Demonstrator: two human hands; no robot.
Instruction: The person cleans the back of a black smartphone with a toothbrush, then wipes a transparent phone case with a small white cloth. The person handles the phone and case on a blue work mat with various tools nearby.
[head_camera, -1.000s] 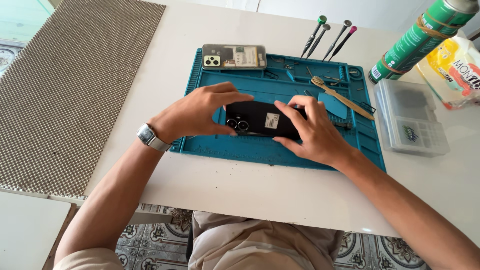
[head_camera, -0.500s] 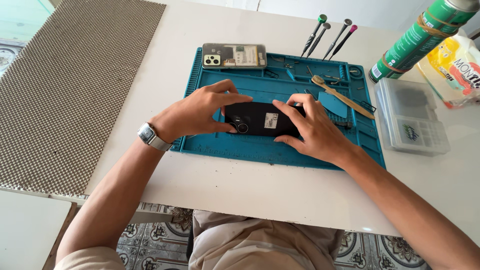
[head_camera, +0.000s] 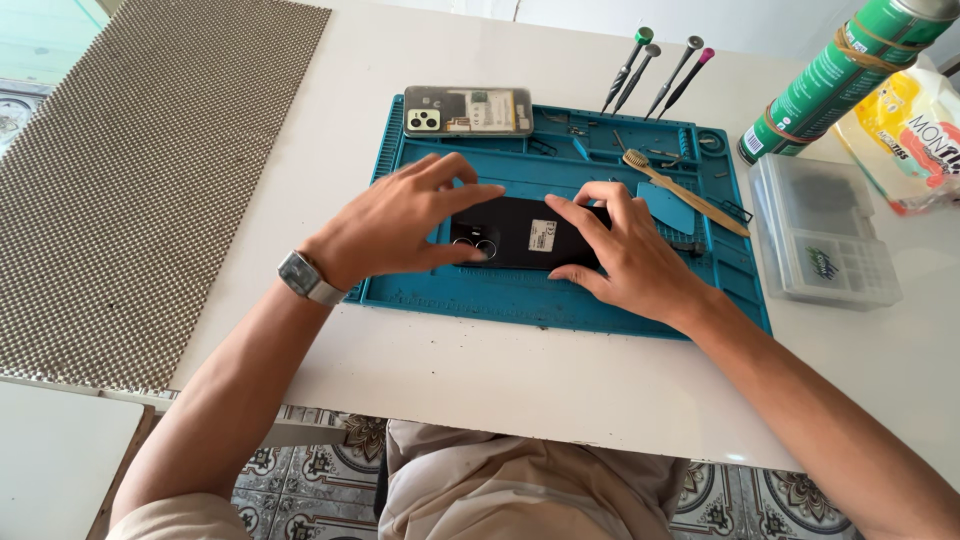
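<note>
I have both hands on the black phone (head_camera: 525, 235), which lies back-up in the middle of the blue repair mat (head_camera: 420, 295) on the white surface (head_camera: 500, 370). My left hand (head_camera: 405, 220) arches over the camera end, fingers spread and thumb pressed at the near edge beside the lenses; my right hand (head_camera: 625, 240) lies flat along the right end, fingers extended over the back. Neither is closed around it, both just press and steady.

The risk I see is uneven pressure: pushing hard at one end could flex or crack the back panel, or make the phone skid across the mat. A fingertip on the lenses would smudge them. If the phone slides to the far side it could knock the wooden-handled brush (head_camera: 680, 185) or the small parts in the mat's trays. The second phone (head_camera: 468, 110), lying opened at the far left corner, is well apart.
</note>
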